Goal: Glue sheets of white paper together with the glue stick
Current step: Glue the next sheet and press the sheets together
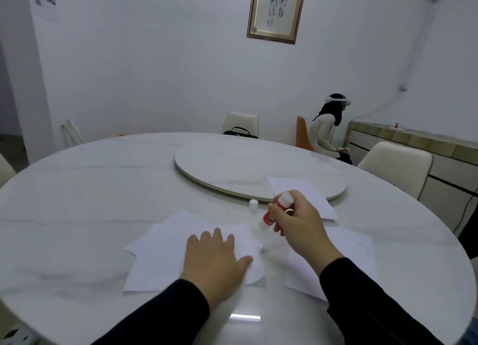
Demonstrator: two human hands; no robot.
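The left hand (216,260) was laid flat, fingers straight and spread, on a stack of overlapping white paper sheets (160,251) on the round white marble table (77,194). The sheets in the stack were fanned at differing angles, so that several corners projected at the left and far sides. The right hand (297,223) was held above the table just right of the stack, fingers curled round a red-and-white glue stick (271,215). The stick was tilted, its lower white end pointing down toward the right edge of the stack; whether that end touched the paper could not be told. The white glue cap (253,205) was standing upright on the table, just beyond the stack and near the rim of the lazy Susan (232,168).

Two further white sheets were noted: one single sheet (357,262) lying flat under the right forearm, and a far sheet (297,189) resting partly on the lazy Susan's edge, behind the right hand. Both arms were seen in black sleeves (362,293).

Beyond the table, cream chairs (241,122), a seated person (326,135) wearing a headset, and a framed calligraphy piece (276,10) on the wall were recorded.
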